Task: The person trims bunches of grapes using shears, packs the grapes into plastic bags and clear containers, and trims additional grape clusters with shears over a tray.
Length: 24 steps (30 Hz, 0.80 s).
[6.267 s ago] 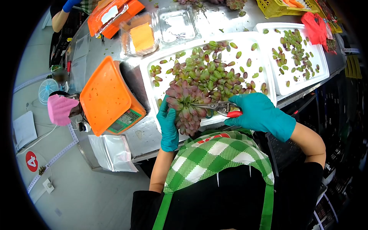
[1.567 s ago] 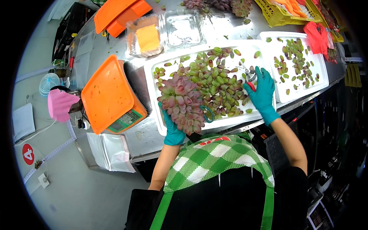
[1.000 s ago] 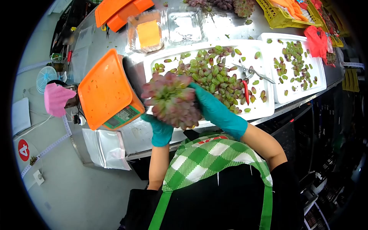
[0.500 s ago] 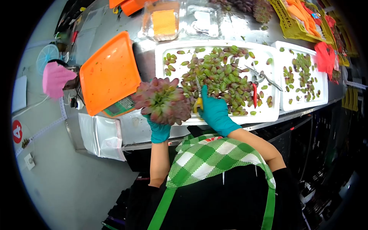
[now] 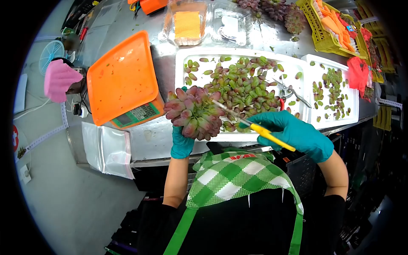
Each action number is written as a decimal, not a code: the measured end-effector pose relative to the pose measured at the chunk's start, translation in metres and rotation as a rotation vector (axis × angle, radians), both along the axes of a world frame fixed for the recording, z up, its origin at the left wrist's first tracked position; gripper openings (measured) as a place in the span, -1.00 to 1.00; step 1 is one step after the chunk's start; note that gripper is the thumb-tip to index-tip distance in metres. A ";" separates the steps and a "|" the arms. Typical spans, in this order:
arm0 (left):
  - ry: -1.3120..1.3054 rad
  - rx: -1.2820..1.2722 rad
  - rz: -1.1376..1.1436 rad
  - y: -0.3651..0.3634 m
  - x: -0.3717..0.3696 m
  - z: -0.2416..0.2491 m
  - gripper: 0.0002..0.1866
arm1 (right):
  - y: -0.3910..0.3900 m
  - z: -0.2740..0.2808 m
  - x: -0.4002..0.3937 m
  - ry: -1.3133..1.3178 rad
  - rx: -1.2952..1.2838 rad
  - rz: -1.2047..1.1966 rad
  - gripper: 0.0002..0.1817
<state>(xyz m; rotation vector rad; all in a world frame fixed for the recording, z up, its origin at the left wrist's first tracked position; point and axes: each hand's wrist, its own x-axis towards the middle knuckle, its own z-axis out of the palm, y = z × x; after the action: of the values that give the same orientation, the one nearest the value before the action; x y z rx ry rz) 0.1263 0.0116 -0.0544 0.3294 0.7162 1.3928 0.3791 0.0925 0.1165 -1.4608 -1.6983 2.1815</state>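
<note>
In my gloved left hand (image 5: 182,142) is a rosette succulent (image 5: 194,113), its pinkish-green leaves hiding most of the fingers. My gloved right hand (image 5: 289,131) grips yellow-handled scissors (image 5: 272,137). Their slim metal blades point up and left, with the tip right at the rosette's right edge. Behind both hands lies a white tray (image 5: 183,55) scattered with loose green and reddish leaves (image 5: 246,80). Pruning shears (image 5: 293,92) with a red handle rest at the tray's right side, partly behind my right hand.
An orange-topped scale (image 5: 123,76) and clear plastic bags (image 5: 108,148) sit at left. To the right is a second white tray (image 5: 312,117) of leaves. Clear plastic boxes (image 5: 187,40), more succulents (image 5: 294,19) and a yellow basket (image 5: 316,32) line the back.
My right hand has swung right and back from over the leaves, turning the scissors so their tip meets the rosette. The left hand and rosette have shifted right.
</note>
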 end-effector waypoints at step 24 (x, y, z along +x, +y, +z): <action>0.036 -0.055 -0.052 0.015 0.015 0.036 -0.42 | 0.002 0.014 -0.008 -0.331 0.352 0.357 -0.55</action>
<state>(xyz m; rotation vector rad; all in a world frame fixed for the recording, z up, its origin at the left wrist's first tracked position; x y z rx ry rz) 0.1408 0.0262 -0.0184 0.3289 0.7691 1.3183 0.3710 0.0948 0.1309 -1.5813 -2.4693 1.6990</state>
